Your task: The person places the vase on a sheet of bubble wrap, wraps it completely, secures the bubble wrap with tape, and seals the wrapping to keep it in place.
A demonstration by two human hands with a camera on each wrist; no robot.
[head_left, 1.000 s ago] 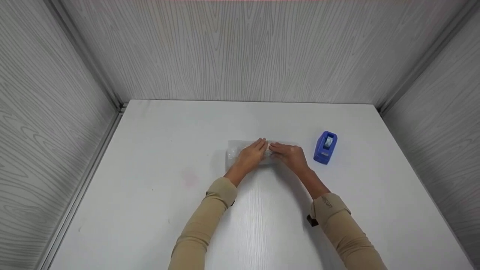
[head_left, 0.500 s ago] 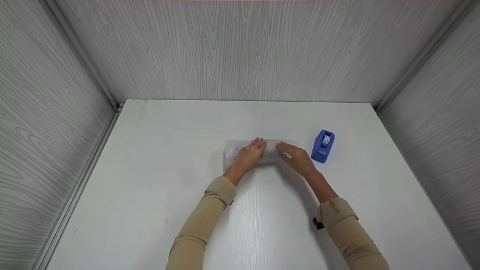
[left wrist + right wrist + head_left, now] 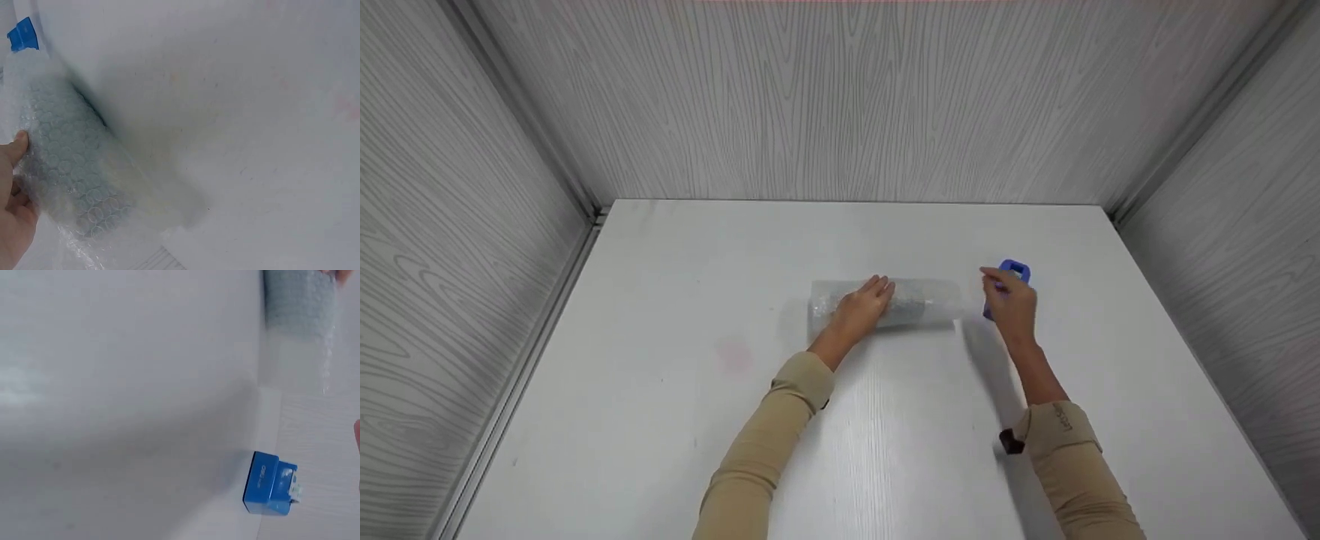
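Observation:
A bundle in clear bubble wrap (image 3: 919, 304) lies crosswise on the white table, with something grey-green showing through its middle. My left hand (image 3: 861, 309) holds it from above near its left half; in the left wrist view the thumb (image 3: 20, 145) presses against the bubbles. At the right, a blue tape dispenser (image 3: 1017, 267) stands on the table, partly covered in the head view by my right hand (image 3: 1011, 304). That hand is raised with loosely bent fingers and nothing visible in them. The dispenser (image 3: 269, 485) appears apart from the fingers in the right wrist view.
The white tabletop (image 3: 660, 315) spreads around both arms. Grey wood-grain panels enclose it at the back (image 3: 840, 105) and along both sides. Flat ends of the wrap extend beyond the filled middle.
My right hand has left the bubble wrap and moved right, over the tape dispenser. The left hand has stayed on the bundle, whose right end is now uncovered.

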